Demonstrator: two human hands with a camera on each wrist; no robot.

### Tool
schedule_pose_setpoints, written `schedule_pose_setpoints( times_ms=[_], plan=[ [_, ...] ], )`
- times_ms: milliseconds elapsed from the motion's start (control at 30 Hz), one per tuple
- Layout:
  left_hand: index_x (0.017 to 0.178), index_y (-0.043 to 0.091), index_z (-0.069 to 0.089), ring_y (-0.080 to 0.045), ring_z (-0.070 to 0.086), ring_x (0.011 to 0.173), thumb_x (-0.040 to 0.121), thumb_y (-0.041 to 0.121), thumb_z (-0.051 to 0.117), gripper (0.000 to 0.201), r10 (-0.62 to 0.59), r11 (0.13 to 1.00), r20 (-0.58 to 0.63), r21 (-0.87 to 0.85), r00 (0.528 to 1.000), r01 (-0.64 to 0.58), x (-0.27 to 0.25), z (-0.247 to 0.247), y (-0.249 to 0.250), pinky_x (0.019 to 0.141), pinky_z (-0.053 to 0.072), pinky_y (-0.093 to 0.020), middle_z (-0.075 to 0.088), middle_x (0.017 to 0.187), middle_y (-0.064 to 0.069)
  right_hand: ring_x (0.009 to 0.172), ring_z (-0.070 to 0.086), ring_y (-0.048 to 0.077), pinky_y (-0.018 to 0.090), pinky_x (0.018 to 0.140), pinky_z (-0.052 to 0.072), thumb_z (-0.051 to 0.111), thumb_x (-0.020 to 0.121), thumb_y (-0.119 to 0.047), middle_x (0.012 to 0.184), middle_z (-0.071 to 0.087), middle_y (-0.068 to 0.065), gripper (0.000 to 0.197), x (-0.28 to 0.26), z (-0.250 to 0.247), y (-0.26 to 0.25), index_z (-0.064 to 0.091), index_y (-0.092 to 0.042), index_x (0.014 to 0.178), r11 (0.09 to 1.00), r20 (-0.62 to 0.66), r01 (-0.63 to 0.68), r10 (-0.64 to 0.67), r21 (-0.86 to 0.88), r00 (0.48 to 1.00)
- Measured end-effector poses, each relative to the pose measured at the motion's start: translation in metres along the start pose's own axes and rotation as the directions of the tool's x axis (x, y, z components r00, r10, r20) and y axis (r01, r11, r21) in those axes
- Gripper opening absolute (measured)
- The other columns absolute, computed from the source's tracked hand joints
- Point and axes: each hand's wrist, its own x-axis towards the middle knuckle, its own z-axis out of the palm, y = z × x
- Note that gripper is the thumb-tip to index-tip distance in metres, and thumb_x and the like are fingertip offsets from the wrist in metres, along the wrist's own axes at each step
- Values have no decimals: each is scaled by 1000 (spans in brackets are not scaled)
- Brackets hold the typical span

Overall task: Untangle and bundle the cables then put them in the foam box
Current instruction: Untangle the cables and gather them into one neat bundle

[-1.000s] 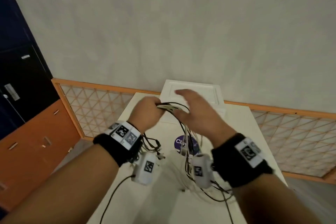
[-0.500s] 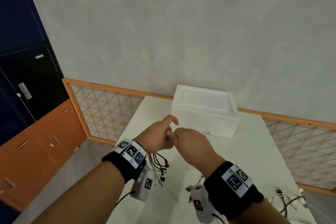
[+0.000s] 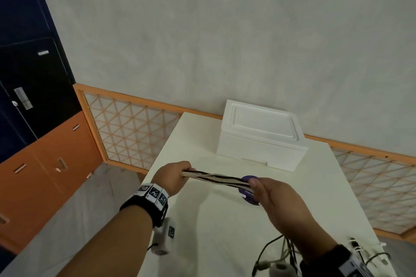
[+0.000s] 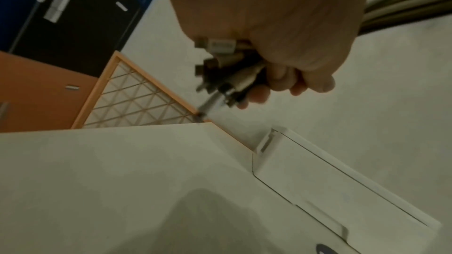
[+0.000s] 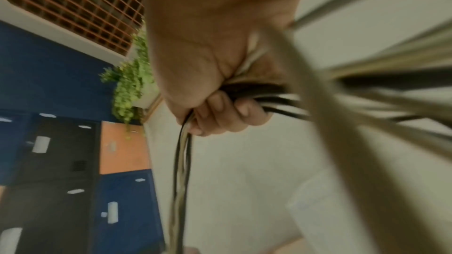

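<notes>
A bundle of black and white cables [image 3: 216, 178] stretches taut between my two hands above the white table [image 3: 225, 231]. My left hand [image 3: 174, 175] grips the end with the plugs; several connectors [image 4: 220, 69] stick out of its fist [image 4: 281, 45]. My right hand [image 3: 267, 193] grips the bundle further along, and the cables [image 5: 181, 171] run out of its fist [image 5: 215, 92] and hang down. The white foam box [image 3: 261, 135] stands with its lid on at the far side of the table, beyond both hands.
A purple round sticker [image 3: 248, 191] lies on the table under the right hand. Loose cable ends [image 3: 276, 252] lie near the table's near right edge. An orange lattice panel [image 3: 132, 132] runs behind the table; orange and black cabinets [image 3: 40, 141] stand at left.
My hands, close together half a second ago, have pulled apart, the right one sliding rightward along the cables, so the bundle now stretches straight between them.
</notes>
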Motion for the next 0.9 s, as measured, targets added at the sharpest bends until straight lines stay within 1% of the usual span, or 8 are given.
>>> schedule_pose_setpoints(
  times_ms=[100, 167, 300, 400, 467, 600, 767, 900],
  plan=[
    [89, 28, 54, -24, 58, 79, 94, 23, 46, 11, 69, 979, 7, 194, 998, -69, 8, 0, 9, 61, 34, -28, 62, 83, 3, 71, 58, 5, 18, 67, 43, 11, 85, -71, 67, 61, -11, 60, 6, -2, 25, 52, -29, 73, 989, 22, -149, 148, 23, 989],
    [102, 25, 56, -26, 60, 84, 93, 22, 43, 16, 100, 954, 45, 280, 994, -109, 12, 0, 17, 62, 35, -29, 66, 93, -2, 92, 60, 10, 28, 85, 47, 24, 87, -70, 97, 65, -10, 50, 15, -10, 35, 57, -33, 94, 974, 47, -194, 200, -115, 979],
    [113, 21, 54, -29, 62, 86, 95, 22, 38, 24, 163, 882, 126, 426, 979, -202, 13, 4, 45, 62, 35, -30, 68, 98, -5, 129, 42, 15, 34, 114, 24, 50, 87, -17, 144, 42, -6, 52, 37, -18, 12, 40, -22, 139, 961, -62, -87, 73, -262, 995],
    [116, 17, 52, -32, 64, 85, 95, 20, 38, 26, 256, 817, 160, 492, 953, -302, 9, 9, 78, 60, 33, -31, 69, 97, -7, 125, 46, 23, 35, 110, 26, 45, 90, -21, 139, 47, 4, 54, 56, 14, -23, 32, -12, 142, 940, 134, 125, -86, -316, 987],
    [120, 15, 52, -32, 64, 81, 93, 17, 41, 29, 321, 775, 143, 528, 936, -346, 7, 8, 91, 57, 31, -31, 69, 94, -8, 111, 57, 29, 38, 95, 41, 41, 94, -21, 124, 59, 11, 54, 65, 42, -25, 24, -8, 144, 948, 233, 72, 3, -310, 973],
    [104, 13, 59, -33, 64, 82, 89, 14, 44, 21, 308, 755, 207, 541, 929, -371, 4, 10, 86, 59, 32, -33, 68, 94, -8, 89, 65, 27, 30, 63, 37, 38, 96, -24, 102, 66, 6, 21, 63, 68, -10, 47, -13, 112, 944, 157, 26, 27, -328, 987],
    [59, 23, 58, -21, 56, 48, 52, 15, 68, 14, 390, 800, 157, 431, 907, -418, 0, 26, 67, 49, 31, -21, 58, 52, 3, 86, 63, 21, 27, 64, 38, 39, 95, -34, 98, 66, 1, 25, 52, 81, -12, 58, -18, 102, 953, 150, 63, -19, -297, 989],
    [65, 19, 57, -17, 54, 73, 70, 22, 49, 10, 402, 899, 90, 149, 911, -411, 1, 30, 50, 67, 47, -30, 60, 70, 6, 79, 58, 20, 32, 66, 42, 34, 96, -51, 91, 65, 2, 37, 44, 74, -16, 55, -21, 101, 989, 247, 136, -117, -61, 962]
  ],
)
